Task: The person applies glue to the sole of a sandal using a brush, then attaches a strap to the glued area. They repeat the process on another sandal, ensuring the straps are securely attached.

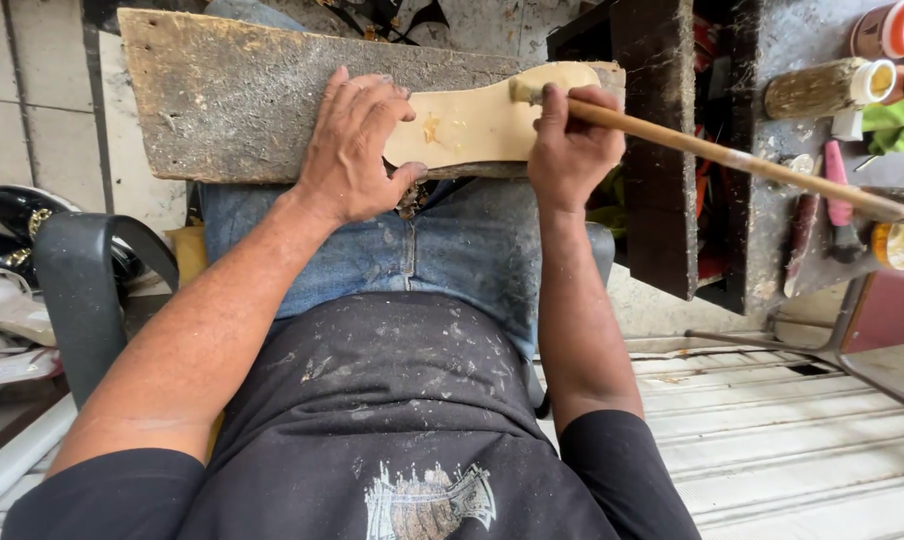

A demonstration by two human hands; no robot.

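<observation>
left hand (352, 150) lying flat, fingers spread, pressing tan sole piece (477, 125) on worn board (232, 95) upper centre | right hand (570, 145) gripping brush (712, 150), bristles touching sole top

Pale square floor tiles with dark grout (42, 120) fill the upper left. A dark curved plastic chair armrest (82, 290) stands at left. At right, a grey, stained metal workbench (772, 215) sits just beside a dark wooden shelf unit (657, 150), above whitish ribbed floor planks (772, 430).
</observation>
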